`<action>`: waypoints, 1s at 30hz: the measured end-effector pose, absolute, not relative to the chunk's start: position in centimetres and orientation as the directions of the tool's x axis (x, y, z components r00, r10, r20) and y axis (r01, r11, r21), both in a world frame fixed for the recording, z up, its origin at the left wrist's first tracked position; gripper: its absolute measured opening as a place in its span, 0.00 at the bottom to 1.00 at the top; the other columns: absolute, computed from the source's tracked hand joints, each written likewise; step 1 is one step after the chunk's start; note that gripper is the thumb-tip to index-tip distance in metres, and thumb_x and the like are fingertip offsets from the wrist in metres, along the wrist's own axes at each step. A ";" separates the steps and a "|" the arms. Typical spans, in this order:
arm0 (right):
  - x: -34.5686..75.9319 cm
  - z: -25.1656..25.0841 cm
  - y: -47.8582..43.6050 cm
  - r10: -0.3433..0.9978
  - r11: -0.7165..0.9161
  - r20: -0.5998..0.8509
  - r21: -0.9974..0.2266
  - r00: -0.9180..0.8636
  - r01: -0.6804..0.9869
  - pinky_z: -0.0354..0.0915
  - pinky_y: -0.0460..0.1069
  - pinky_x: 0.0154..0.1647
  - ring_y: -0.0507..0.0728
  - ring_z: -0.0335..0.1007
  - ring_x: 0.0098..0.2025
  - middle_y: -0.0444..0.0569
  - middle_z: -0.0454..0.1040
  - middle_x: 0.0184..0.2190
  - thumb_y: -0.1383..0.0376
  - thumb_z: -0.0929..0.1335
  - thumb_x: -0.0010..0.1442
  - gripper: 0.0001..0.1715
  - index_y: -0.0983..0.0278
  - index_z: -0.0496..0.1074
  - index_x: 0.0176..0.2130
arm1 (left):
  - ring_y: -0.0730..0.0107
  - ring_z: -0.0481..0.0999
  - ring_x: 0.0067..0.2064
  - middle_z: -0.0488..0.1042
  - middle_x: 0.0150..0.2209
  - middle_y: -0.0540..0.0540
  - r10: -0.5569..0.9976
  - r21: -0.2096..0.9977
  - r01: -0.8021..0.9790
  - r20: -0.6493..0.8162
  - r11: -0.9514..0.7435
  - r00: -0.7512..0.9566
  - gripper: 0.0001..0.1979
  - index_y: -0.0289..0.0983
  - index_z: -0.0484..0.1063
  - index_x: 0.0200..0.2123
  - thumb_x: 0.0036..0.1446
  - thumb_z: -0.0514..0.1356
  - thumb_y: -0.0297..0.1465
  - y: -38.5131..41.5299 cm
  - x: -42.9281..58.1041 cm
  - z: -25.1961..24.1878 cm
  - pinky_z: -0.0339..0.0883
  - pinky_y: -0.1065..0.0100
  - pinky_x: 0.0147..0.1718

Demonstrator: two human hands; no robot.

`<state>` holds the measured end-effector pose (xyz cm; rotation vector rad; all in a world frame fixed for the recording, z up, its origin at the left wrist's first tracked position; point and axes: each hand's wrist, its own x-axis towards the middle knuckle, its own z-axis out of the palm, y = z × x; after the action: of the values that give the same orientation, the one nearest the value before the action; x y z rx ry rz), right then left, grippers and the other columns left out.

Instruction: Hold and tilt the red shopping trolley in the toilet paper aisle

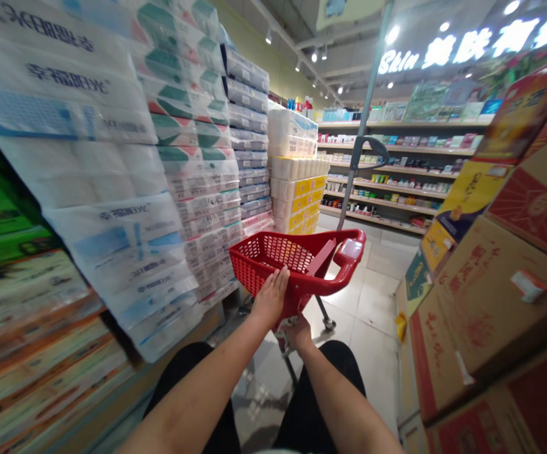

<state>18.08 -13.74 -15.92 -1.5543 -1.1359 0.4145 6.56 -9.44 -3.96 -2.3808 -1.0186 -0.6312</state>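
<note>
**Cart and Surroundings: Obscured, Cropped and Indistinct Parts**

Right hand: fingertips partly hidden beneath the cart; grip unclear. Left hand: palm hidden against the cart's side. Cart: legs partly covered by hands and forearms; basket floor mostly concealed. Both forearms and trousers: cropped at bottom edge. Pole: foot hidden behind cart. Lit sign: cropped right. Lower-left packs: blurred, cropped. Right-hand cartons: cropped, lowest blurred. Shelf goods: too small to identify.
</note>
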 end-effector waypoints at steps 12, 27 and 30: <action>20.2 -14.1 -15.6 0.638 0.057 0.372 -0.896 0.674 0.440 0.68 0.55 0.41 0.61 0.72 0.40 0.54 0.72 0.38 0.68 0.61 0.48 0.21 0.64 0.69 0.43 | 0.60 0.48 0.68 0.50 0.68 0.39 0.533 -0.198 0.732 0.568 -0.652 0.628 0.36 0.29 0.35 0.68 0.57 0.43 0.19 -9.3 6.4 -3.8 0.51 0.57 0.64; 17.6 -13.3 -15.4 0.559 0.351 0.750 -0.600 0.353 0.719 0.58 0.66 0.60 0.65 0.55 0.62 0.64 0.59 0.58 0.71 0.55 0.60 0.30 0.67 0.56 0.61 | 0.61 0.48 0.68 0.50 0.68 0.37 0.550 -0.180 0.738 0.560 -0.650 0.620 0.35 0.29 0.35 0.68 0.57 0.43 0.20 -8.8 5.6 -3.9 0.52 0.56 0.63; 18.0 -11.7 -16.7 0.556 0.373 0.795 -0.499 0.242 0.782 0.60 0.63 0.60 0.63 0.58 0.59 0.60 0.64 0.54 0.72 0.57 0.60 0.25 0.65 0.65 0.55 | 0.62 0.48 0.69 0.50 0.68 0.38 0.543 -0.181 0.723 0.546 -0.667 0.638 0.36 0.31 0.35 0.68 0.57 0.43 0.20 -8.8 5.3 -3.8 0.52 0.56 0.63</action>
<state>18.05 -16.73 -11.70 -1.2959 -1.4298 -0.2362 5.31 -8.76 -3.76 -2.4760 -1.0031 -0.6432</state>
